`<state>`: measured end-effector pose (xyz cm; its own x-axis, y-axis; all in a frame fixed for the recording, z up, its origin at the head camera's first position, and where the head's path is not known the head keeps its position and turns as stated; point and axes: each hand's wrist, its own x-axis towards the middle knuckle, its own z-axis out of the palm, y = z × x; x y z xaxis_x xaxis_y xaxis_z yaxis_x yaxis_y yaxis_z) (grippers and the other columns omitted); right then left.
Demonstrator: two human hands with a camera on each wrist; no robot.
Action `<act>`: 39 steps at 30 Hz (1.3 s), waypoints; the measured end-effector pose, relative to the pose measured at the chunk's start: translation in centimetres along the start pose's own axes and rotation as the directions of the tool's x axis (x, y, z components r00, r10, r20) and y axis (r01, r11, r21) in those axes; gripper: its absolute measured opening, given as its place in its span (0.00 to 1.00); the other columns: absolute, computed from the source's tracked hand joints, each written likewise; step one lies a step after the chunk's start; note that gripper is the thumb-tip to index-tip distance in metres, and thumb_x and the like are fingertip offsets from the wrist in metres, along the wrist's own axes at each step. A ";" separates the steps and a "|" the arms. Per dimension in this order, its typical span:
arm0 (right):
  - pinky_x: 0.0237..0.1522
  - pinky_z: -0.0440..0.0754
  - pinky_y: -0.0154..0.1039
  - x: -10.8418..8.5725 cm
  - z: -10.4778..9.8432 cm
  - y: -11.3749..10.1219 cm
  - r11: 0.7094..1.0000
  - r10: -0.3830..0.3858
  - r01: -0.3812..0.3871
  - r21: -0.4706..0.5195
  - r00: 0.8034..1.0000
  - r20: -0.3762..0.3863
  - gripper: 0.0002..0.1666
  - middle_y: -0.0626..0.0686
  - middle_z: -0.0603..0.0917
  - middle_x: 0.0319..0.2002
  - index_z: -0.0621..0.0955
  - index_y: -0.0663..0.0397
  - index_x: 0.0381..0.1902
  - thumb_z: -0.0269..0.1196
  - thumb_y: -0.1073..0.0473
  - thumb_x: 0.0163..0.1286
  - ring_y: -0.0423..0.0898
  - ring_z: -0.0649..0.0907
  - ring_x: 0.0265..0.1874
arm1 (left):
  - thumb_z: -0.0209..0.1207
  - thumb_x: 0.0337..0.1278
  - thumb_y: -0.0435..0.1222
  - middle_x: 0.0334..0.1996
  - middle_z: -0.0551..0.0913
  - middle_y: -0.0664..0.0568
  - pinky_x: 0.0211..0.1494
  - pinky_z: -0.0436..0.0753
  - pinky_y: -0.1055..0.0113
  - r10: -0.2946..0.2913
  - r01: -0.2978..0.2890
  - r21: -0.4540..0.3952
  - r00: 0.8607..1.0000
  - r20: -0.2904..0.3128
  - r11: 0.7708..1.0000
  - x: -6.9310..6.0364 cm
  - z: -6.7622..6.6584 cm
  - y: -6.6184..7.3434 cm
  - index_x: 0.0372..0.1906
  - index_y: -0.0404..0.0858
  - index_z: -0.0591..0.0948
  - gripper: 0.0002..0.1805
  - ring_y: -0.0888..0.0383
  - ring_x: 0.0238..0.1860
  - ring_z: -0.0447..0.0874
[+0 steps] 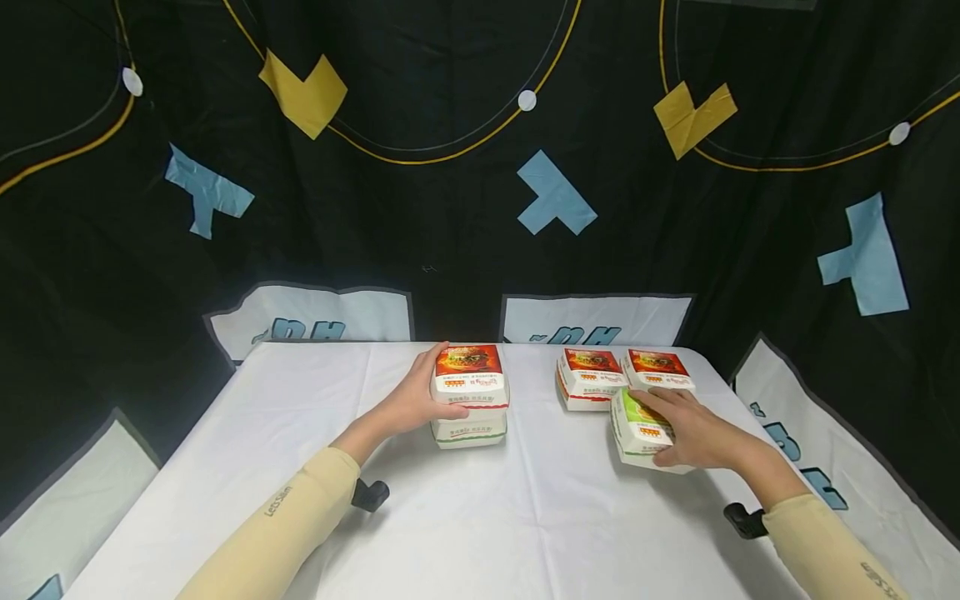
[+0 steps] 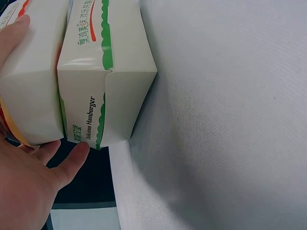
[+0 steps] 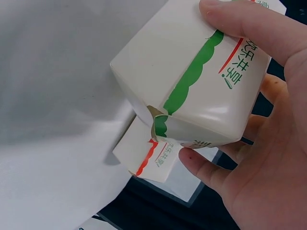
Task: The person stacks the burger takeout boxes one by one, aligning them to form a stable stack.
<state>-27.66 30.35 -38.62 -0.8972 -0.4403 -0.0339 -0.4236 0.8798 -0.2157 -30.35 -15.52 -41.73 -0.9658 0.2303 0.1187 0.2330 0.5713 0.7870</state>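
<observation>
The left hand (image 1: 415,402) grips a red-topped box (image 1: 471,379), already stacked upon a green-trimmed box (image 1: 471,433). At their three o'clock, the right hand (image 1: 705,431) grips a green-topped box (image 1: 636,435); two boxes (image 1: 591,383) beyond remain unstacked.

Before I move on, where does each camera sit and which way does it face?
Head: on the head, facing forward and down at the table; left hand, right hand and sleeves show.
Left wrist: on that wrist, facing stacked boxes; left hand shows.
Right wrist: likewise, facing the green-marked box; right hand shows.
Head and right wrist share that box.
</observation>
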 end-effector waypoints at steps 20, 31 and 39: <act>0.55 0.77 0.65 0.7 -1.5 -1.5 0.997 -0.069 0.067 -0.037 0.996 -0.055 0.56 0.63 0.64 0.73 0.62 0.37 0.78 0.76 0.51 0.53 0.64 0.63 0.67 | 0.78 0.38 0.54 0.76 0.54 0.49 0.71 0.69 0.41 0.016 -0.016 -0.017 1.000 -0.002 1.000 0.1 -0.1 -0.1 0.80 0.52 0.46 0.67 0.49 0.71 0.62; 0.56 0.78 0.62 1.1 -2.4 -2.5 0.995 -0.087 0.084 -0.053 0.994 -0.067 0.57 0.61 0.66 0.73 0.61 0.38 0.78 0.75 0.51 0.54 0.61 0.65 0.67 | 0.78 0.38 0.55 0.76 0.54 0.50 0.71 0.69 0.41 0.009 -0.009 -0.005 1.000 0.001 1.000 0.1 0.0 -0.2 0.80 0.53 0.45 0.68 0.49 0.71 0.61; 0.54 0.79 0.57 1.7 -3.1 -3.1 0.993 -0.106 0.102 -0.058 0.991 -0.084 0.57 0.58 0.65 0.74 0.61 0.37 0.79 0.74 0.52 0.54 0.59 0.63 0.68 | 0.78 0.38 0.55 0.76 0.54 0.50 0.71 0.69 0.42 0.004 -0.004 0.003 1.000 0.003 1.000 0.1 0.0 -0.2 0.80 0.54 0.45 0.68 0.49 0.71 0.61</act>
<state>-28.25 27.39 -34.97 -0.8544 -0.5146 0.0716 -0.5191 0.8395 -0.1606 -30.53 -15.58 -41.84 -0.9646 0.2350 0.1198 0.2369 0.5724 0.7850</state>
